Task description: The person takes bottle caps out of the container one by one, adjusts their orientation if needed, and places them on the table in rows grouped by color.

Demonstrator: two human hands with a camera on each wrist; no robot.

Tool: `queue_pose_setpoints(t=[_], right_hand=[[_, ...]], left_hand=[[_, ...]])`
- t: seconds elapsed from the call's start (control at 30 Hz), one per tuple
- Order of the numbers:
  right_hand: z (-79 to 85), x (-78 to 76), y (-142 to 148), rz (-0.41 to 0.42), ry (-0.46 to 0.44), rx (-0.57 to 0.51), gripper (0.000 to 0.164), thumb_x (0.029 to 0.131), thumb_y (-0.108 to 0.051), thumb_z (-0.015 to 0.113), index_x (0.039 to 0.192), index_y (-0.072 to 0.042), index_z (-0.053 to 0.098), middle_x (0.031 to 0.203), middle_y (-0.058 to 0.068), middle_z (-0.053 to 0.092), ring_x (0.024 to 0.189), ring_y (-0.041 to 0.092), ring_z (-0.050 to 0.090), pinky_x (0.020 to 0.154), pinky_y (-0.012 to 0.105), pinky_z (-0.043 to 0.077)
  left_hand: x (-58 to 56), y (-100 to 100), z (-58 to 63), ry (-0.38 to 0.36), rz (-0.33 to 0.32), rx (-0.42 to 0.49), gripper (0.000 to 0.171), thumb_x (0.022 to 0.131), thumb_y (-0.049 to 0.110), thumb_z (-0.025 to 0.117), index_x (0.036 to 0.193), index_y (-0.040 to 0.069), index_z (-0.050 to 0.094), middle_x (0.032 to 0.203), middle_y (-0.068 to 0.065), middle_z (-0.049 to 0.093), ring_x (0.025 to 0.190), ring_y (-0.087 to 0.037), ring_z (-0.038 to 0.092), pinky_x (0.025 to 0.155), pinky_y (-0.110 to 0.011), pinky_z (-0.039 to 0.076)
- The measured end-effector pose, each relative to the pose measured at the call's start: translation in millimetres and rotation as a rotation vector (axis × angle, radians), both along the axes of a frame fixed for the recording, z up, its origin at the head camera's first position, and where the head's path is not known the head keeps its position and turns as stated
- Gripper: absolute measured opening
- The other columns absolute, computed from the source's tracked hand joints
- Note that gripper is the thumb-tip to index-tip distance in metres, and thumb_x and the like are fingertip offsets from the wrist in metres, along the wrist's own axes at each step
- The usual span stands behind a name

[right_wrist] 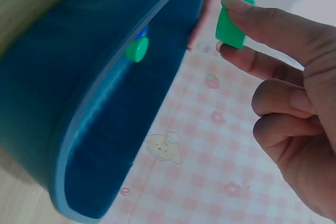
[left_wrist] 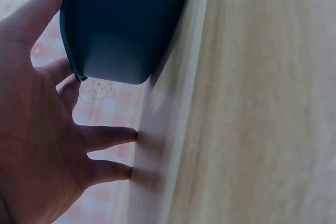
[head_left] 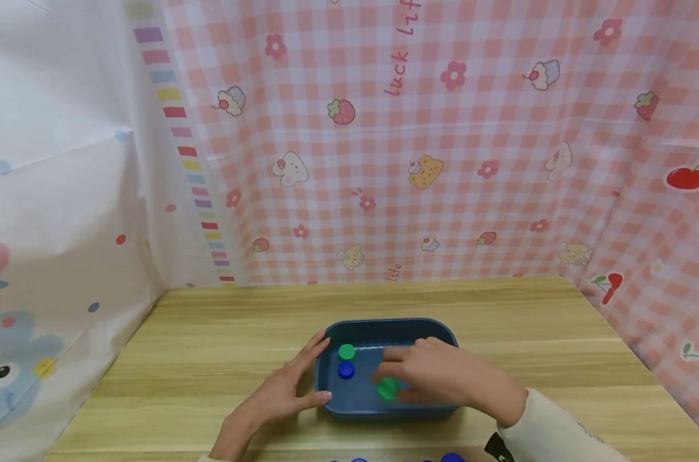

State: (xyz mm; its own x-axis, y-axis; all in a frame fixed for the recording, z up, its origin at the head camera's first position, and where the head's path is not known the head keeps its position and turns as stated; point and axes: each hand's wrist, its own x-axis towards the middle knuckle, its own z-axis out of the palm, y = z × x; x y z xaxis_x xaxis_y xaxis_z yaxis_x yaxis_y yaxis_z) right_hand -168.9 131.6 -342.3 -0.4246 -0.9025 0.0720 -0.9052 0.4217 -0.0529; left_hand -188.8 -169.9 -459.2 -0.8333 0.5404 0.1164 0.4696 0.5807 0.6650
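Observation:
A dark blue rectangular basin (head_left: 392,414) with rounded corners stands on the wooden table. Inside it, at the left, lie a green bottle cap (head_left: 346,351) and a blue bottle cap (head_left: 346,369), close together. My right hand (head_left: 442,372) pinches another green bottle cap (right_wrist: 231,22) between thumb and index finger, above the basin; the other fingers are curled in. At the basin's left end, my left hand (head_left: 271,394) touches the rim with fingers spread. The left wrist view shows the left hand (left_wrist: 42,108) beside the basin's outer wall (left_wrist: 126,30), two fingertips lower near the table.
Several blue caps (head_left: 453,457) peek in at the bottom edge of the head view, mostly cut off. A black item (head_left: 497,447) sits by the right sleeve. Pink checked cloth (head_left: 395,160) hangs behind the wooden table (head_left: 222,327), with white patterned cloth at left.

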Motion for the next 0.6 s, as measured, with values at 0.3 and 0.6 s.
queue_pose_setpoints(t=[0.3, 0.6], right_hand=[[-4.7, 29.2, 20, 0.025, 0.047, -0.098, 0.029, 0.083, -0.03, 0.076, 0.109, -0.026, 0.064, 0.091, -0.015, 0.055, 0.055, -0.006, 0.037, 0.05, 0.006, 0.029], [-29.4, 57.7, 41, -0.007, -0.203, -0.14, 0.024, 0.096, -0.043, 0.054, 0.114, -0.027, 0.061, 0.09, -0.019, 0.05, 0.057, -0.01, 0.039, 0.051, 0.004, 0.031]], left_hand=[[0.4, 1, 2.4, 0.01, -0.003, -0.002, 0.081, 0.089, 0.043, 0.065, 0.154, 0.026, 0.02, 0.16, 0.009, 0.005, 0.139, -0.036, 0.026, 0.095, -0.066, 0.036], [-0.2, 1, 1.8, 0.012, -0.002, -0.01, 0.081, 0.088, 0.046, 0.065, 0.154, 0.026, 0.02, 0.159, 0.011, 0.005, 0.139, -0.036, 0.026, 0.095, -0.065, 0.036]])
